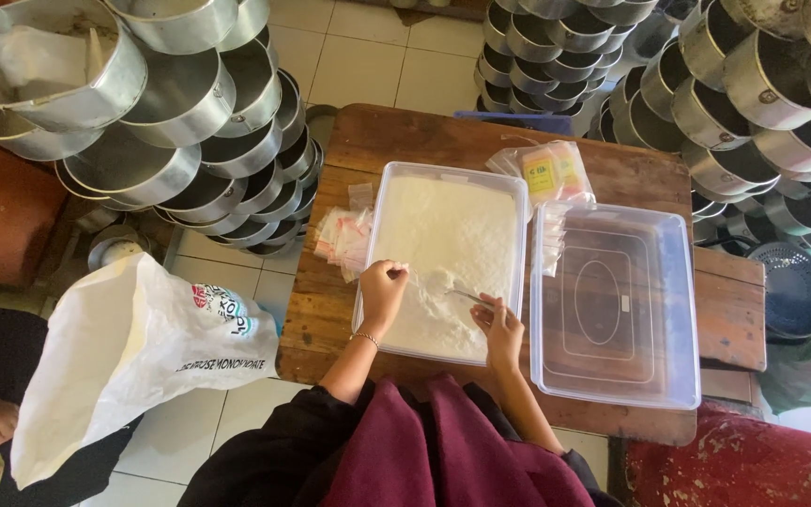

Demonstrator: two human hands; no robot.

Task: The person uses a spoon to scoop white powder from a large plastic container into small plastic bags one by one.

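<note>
Head view looks down on a brown wooden table (pixel 424 136) bearing a clear rectangular plastic tub of white powder (pixel 443 253). Just right of it lies the tub's clear plastic lid (pixel 612 310). Small clear plastic bags with red markings (pixel 344 235) sit left of the tub; yellow-labelled clear packets (pixel 551 169) lie behind it. A large white sack with printed lettering (pixel 133 361) stands at lower left. The left hand (pixel 382 291) is closed, pinching a small clear bag over the powder. The right hand (pixel 499 324) grips a metal spoon (pixel 466 296) dipped in the powder.
</note>
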